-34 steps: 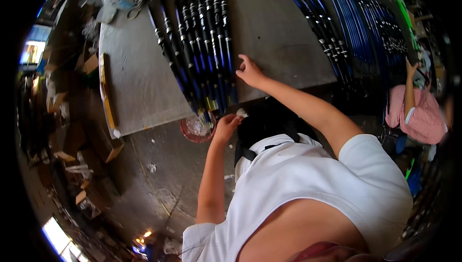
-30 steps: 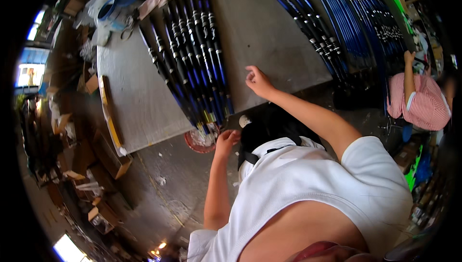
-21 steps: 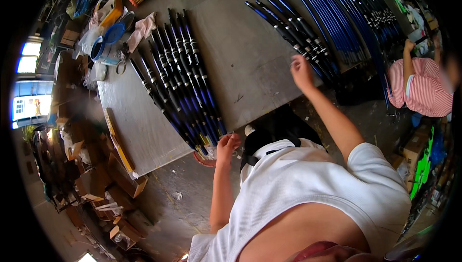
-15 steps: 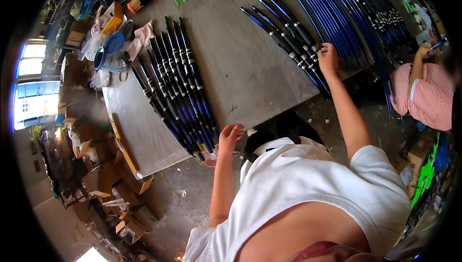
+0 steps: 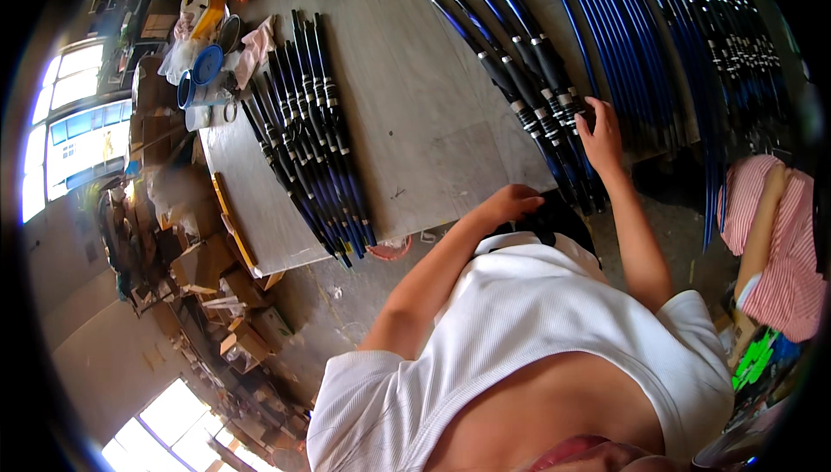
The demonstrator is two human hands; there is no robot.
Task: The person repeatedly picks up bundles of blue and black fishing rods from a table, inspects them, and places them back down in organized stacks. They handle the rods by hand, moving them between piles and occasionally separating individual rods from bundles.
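Several blue-and-black fishing rods (image 5: pixel 541 82) lie fanned out on the grey table (image 5: pixel 398 117), their butt ends over its near edge. My right hand (image 5: pixel 601 136) is beside the silver-ringed reel seats of the rightmost of them. Its thumb and fingers are apart, and no object shows between them; whether a fingertip touches the rod I cannot tell. My left hand (image 5: pixel 514 203) is low over the table's near edge, left of those rods' butt ends, fingers loosely stretched and holding nothing visible. A second group of fishing rods (image 5: pixel 307 126) lies on the table's left part.
Thin blue rod blanks (image 5: pixel 619 39) and more ringed rods (image 5: pixel 731 39) fill the table's right side. A person in a striped shirt (image 5: pixel 770 247) is close on the right. Blue-lidded jars (image 5: pixel 206 65) and a pink cloth (image 5: pixel 256 49) stand far left; cardboard boxes (image 5: pixel 203 262) are stacked beyond.
My left hand has moved right, from near the left rods to the table edge by the right ones. My right hand stays by the right rods, its fingers more spread. The view has shifted.
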